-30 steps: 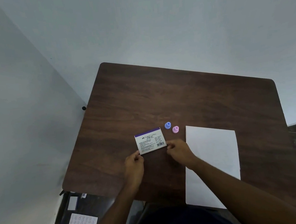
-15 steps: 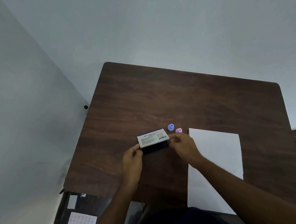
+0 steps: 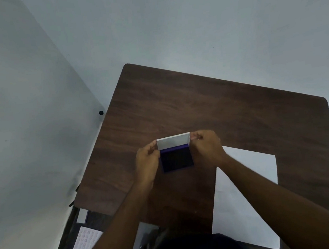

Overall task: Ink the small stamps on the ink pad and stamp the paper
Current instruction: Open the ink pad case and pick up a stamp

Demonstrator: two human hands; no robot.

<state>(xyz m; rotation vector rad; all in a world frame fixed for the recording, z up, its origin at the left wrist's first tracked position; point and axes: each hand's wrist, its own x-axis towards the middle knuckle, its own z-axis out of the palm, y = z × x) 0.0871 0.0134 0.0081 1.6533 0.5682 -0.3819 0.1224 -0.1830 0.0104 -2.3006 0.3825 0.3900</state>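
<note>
The ink pad [image 3: 176,159] lies open on the bench, dark blue, its white lid [image 3: 173,141] raised upright. White paper [image 3: 248,192] lies just right.

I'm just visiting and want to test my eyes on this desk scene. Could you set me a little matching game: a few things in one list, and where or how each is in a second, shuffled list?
Things:
1. ink pad lid
2. ink pad
3. paper
4. dotted sheet

States:
A. lies flat on the table, under the right forearm
B. dark blue, uncovered
C. on the floor, left of the table
D. white, raised open between both hands

Pairs: 1-D, 2-B, 3-A, 4-C
</note>
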